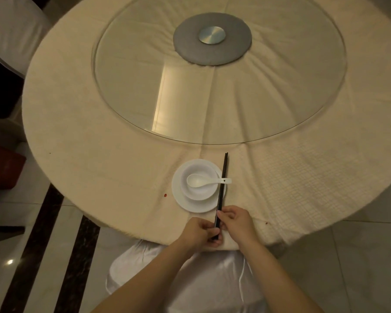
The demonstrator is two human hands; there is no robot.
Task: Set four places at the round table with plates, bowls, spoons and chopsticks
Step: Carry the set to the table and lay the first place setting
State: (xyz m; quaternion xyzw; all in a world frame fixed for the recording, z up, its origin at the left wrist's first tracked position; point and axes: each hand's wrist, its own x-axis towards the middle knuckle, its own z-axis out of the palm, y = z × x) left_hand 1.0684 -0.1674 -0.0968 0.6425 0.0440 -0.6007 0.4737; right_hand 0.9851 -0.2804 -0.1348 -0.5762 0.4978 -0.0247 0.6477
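Chopsticks (220, 197), a thin black rigid pair, run ahead of my hands along the right rim of the round white plate (196, 206), which holds a white bowl (199, 193) and a white spoon (195, 182). Left hand (202, 232) and right hand (235, 222) each pinch the near ends. I judge the pair light, stiff and slippery; hold it near those ends.

counter (88, 143): round, cream cloth (303, 177) over it | glass turntable (145, 86) on the middle, grey disc (190, 41) with metal cap (212, 35) at its centre | white plate (190, 205) near the front edge | small red speck (165, 195) on cloth just left of plate
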